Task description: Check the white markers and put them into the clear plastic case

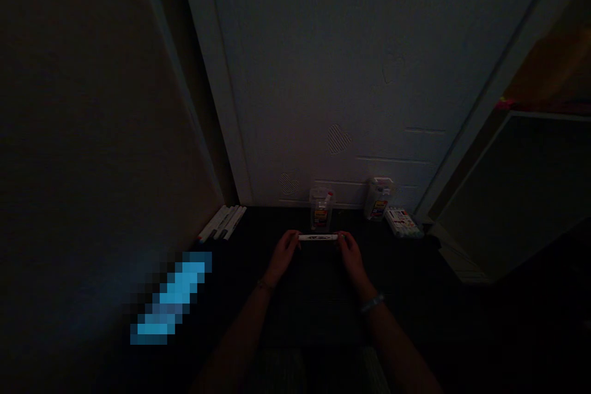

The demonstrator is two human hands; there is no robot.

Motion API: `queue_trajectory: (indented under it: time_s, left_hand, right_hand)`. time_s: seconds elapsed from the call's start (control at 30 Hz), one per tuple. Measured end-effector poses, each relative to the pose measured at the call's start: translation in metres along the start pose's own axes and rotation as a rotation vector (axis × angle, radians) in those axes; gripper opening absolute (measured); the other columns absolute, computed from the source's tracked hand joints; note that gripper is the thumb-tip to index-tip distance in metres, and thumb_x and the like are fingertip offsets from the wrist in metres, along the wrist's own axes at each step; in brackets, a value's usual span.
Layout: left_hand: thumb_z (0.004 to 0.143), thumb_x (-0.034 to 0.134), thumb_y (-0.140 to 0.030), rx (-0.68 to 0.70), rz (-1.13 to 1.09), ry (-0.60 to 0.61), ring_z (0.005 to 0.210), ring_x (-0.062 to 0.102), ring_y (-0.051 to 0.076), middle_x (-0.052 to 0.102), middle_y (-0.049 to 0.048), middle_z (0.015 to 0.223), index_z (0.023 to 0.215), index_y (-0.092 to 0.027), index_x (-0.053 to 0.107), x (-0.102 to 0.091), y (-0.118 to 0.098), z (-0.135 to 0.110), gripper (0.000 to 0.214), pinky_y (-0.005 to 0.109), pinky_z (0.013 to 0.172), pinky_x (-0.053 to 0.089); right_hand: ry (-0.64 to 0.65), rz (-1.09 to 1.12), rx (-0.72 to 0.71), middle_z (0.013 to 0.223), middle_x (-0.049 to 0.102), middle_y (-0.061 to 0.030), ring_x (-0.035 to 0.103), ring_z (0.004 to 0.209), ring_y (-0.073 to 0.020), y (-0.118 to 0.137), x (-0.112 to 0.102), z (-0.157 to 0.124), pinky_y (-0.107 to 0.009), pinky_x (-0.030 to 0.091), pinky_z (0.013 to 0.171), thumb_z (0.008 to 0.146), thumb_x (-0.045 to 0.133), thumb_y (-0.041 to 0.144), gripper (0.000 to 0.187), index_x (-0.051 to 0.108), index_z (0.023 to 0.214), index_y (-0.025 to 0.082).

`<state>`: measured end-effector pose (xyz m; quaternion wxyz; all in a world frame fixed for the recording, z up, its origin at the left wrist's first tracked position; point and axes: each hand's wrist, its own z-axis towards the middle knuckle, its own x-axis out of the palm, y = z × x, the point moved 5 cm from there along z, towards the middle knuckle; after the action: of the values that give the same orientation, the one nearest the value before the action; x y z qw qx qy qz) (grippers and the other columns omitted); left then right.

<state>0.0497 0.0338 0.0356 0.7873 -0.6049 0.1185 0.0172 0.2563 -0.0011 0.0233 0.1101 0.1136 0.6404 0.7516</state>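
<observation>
A white marker (318, 237) with dark print on its barrel lies level between my two hands. My left hand (285, 251) grips its left end with closed fingers. At the opposite end, my right hand (348, 252) pinches the tip in the same way. Just behind the marker stands a clear plastic case (317, 206) with a coloured label; a marker with a red end shows in it. The light is dim, so finger detail is hard to make out.
Several white markers (228, 221) lie at the table's left. Back right, another clear case (379, 198) stands beside a pack of markers (402, 222). A bright blurred-out blue screen (173, 298) glows at left. A pale panel with raised hearts (323, 74) rises behind the dark table (318, 308).
</observation>
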Motion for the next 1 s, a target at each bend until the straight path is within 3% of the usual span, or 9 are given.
queue_trajectory:
  time_s: [0.43,0.63,0.77,0.87,1.0]
  left_hand:
    - [0.083,0.043,-0.045,0.044,0.011,-0.02,0.079,0.055,0.016,0.06,0.0007,0.078,0.093,-0.019,0.058,-0.001,0.002,0.002,0.032,0.026,0.076,0.041]
    - [0.082,0.046,-0.044,0.015,-0.055,-0.061,0.077,0.055,0.015,0.06,0.0004,0.076,0.094,-0.018,0.056,-0.002,0.005,0.003,0.031,0.025,0.073,0.041]
    - [0.08,0.049,-0.047,0.006,-0.12,-0.158,0.063,0.049,0.011,0.053,-0.0026,0.067,0.081,-0.018,0.056,-0.012,-0.006,-0.001,0.029,0.02,0.061,0.039]
    - [0.078,0.051,-0.048,0.014,-0.192,-0.262,0.06,0.048,0.01,0.053,-0.0029,0.067,0.084,-0.018,0.057,-0.022,-0.015,-0.005,0.031,0.019,0.057,0.038]
    - [0.078,0.053,-0.044,0.054,-0.202,-0.226,0.072,0.054,0.014,0.061,0.0019,0.079,0.091,-0.016,0.062,-0.013,-0.022,-0.009,0.032,0.022,0.066,0.042]
  right_hand:
    - [0.038,-0.034,-0.023,0.075,0.058,-0.0003,0.051,0.064,-0.0137,0.003,0.0,-0.001,-0.023,0.041,0.057,0.079,0.048,0.048,0.033,0.059,0.094,0.02]
    - [0.046,-0.123,-0.046,0.077,0.058,-0.0006,0.053,0.066,-0.0143,0.004,0.001,-0.002,-0.023,0.042,0.059,0.082,0.044,0.046,0.033,0.058,0.096,0.02]
    - [0.188,-0.299,-0.2,0.087,0.062,-0.0014,0.057,0.077,-0.0155,0.011,0.014,-0.011,-0.025,0.044,0.068,0.085,0.042,0.043,0.03,0.057,0.101,0.022]
    - [0.34,-0.465,-0.333,0.093,0.063,-0.0016,0.058,0.084,-0.0163,0.015,0.028,-0.021,-0.027,0.044,0.075,0.087,0.042,0.038,0.027,0.057,0.104,0.024]
    - [0.396,-0.631,-0.464,0.099,0.063,-0.0027,0.057,0.089,-0.0174,0.015,0.036,-0.026,-0.03,0.044,0.079,0.086,0.048,0.033,0.024,0.057,0.107,0.026]
